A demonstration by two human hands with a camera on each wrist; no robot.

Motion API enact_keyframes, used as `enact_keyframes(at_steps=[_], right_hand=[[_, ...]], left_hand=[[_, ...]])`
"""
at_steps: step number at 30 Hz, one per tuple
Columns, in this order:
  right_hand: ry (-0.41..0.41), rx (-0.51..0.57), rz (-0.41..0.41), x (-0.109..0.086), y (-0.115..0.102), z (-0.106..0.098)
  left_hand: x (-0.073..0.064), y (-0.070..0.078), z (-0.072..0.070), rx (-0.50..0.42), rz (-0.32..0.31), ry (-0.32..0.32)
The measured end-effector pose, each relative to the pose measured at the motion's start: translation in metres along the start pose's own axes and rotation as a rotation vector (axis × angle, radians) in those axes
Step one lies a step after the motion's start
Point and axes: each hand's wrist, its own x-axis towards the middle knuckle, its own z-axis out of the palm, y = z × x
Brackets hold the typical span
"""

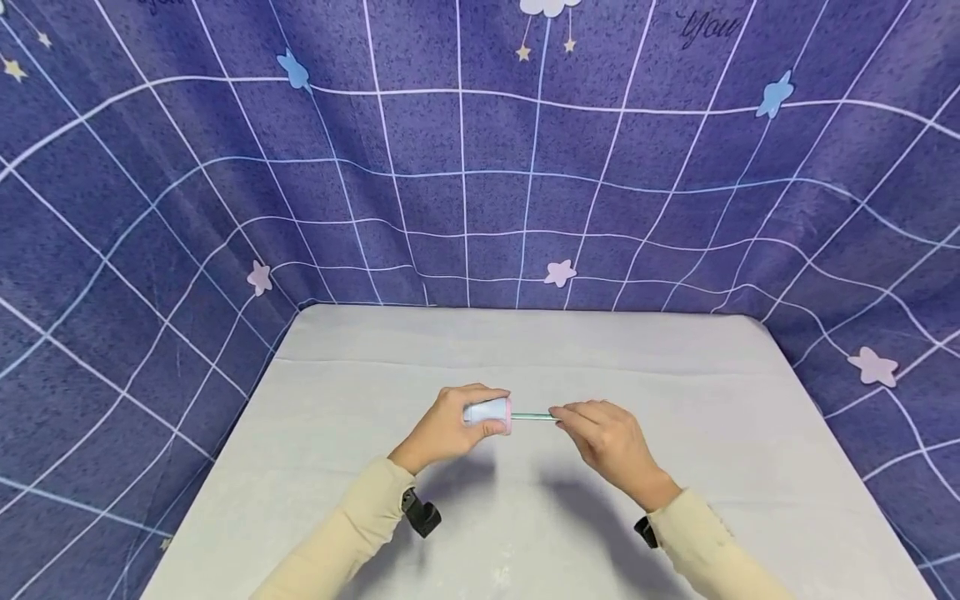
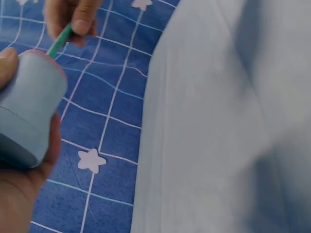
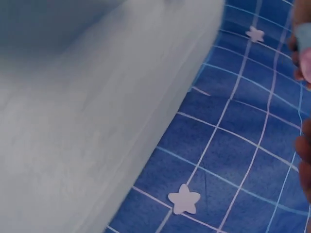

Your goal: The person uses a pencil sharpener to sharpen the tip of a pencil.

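Over the table, my left hand (image 1: 444, 427) grips a light blue pencil sharpener (image 1: 486, 412) with a pink end facing right. A green pencil (image 1: 534, 416) runs level from that pink end to my right hand (image 1: 611, 440), which pinches its other end. Seen in the left wrist view, the sharpener (image 2: 36, 92) has a narrowed waist and a dark base, and the pencil (image 2: 60, 41) meets its pink face. The pencil's tip is hidden. Only the sharpener's edge (image 3: 305, 53) and some right-hand fingers (image 3: 304, 158) show in the right wrist view.
A white-covered table (image 1: 360, 342) lies beneath both hands, which cast shadows on it. Blue-purple curtains (image 1: 495, 200) with a grid and stars stand behind it and at both sides. Each wrist wears a black camera mount (image 1: 422, 513).
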Motion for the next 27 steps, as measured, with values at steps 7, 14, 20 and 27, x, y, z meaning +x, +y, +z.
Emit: enact_keyframes(at_steps=[7, 14, 20, 27], right_hand=[[0.126, -0.062, -0.107, -0.001, -0.004, 0.008], [-0.238, 0.309, 0.45, 0.004, -0.018, -0.005], [-0.595, 0.88, 0.883, 0.009, -0.01, -0.014], [-0.836, 1.127, 1.009, 0.009, -0.001, -0.013]], left_hand=[[-0.003, 0.0, 0.001, -0.134, -0.064, -0.123], [-0.015, -0.004, 0.017, 0.141, 0.218, -0.011], [-0.02, -0.008, 0.025, 0.541, 0.69, 0.107], [-0.018, -0.015, 0.03, 0.802, 1.063, 0.291]])
